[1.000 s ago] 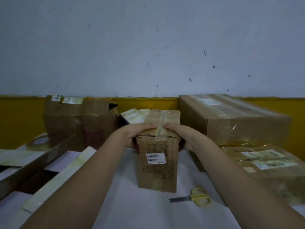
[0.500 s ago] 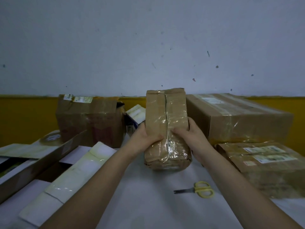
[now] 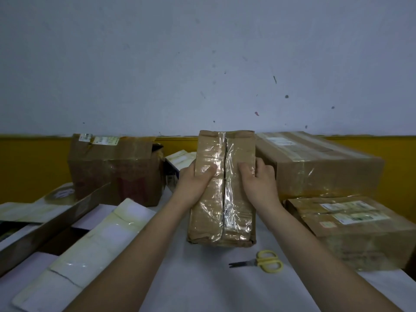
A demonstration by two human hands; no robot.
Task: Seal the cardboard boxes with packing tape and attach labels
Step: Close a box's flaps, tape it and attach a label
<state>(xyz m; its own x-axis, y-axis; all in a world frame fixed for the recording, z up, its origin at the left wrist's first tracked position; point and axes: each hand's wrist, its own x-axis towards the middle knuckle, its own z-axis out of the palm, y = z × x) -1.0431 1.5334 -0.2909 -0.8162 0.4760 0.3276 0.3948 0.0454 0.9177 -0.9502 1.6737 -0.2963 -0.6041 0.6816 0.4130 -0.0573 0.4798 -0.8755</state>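
Note:
A small cardboard box (image 3: 221, 212) stands at the middle of the white table, its taped seam face turned toward me, shiny clear tape running down the centre. My left hand (image 3: 194, 183) grips its left edge, thumb laid on the taped face. My right hand (image 3: 258, 181) grips the right edge the same way, thumb on the tape. The box's near lower edge sits at or just above the table. A roll of packing tape (image 3: 59, 194) lies at the far left on a flat carton.
Yellow-handled scissors (image 3: 262, 263) lie just in front and right of the box. A large sealed carton (image 3: 319, 163) and a labelled one (image 3: 351, 226) fill the right. A worn brown box (image 3: 114, 167) stands back left. Strips of blank labels (image 3: 90, 246) and flattened cartons lie left.
The box was tipped and turned from its labelled side to its taped seam face, then brought lower and nearer. Both hands slid from its top to its side edges.

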